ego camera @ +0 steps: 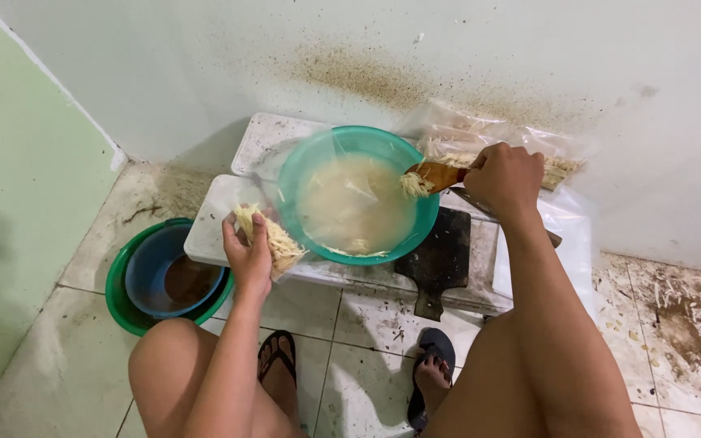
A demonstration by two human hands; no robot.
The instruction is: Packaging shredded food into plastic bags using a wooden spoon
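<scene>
A teal bowl [419, 219] with cloudy liquid and pale shreds stands on a low white stone block [204, 235] on the floor. My left hand [247, 255] holds a clear plastic bag of pale shredded food [277, 241] beside the bowl's left rim. My right hand [503, 178] grips a wooden spoon [436, 175] by its handle, and its head carries a clump of shreds over the bowl's right rim.
A blue basin [154, 268] sits nested in a green basin [119, 300] on the tiles at left. A dark cutting board [438, 259] lies right of the bowl. A plastic bag of shreds [464, 138] leans against the stained wall. My knees and sandalled feet are below.
</scene>
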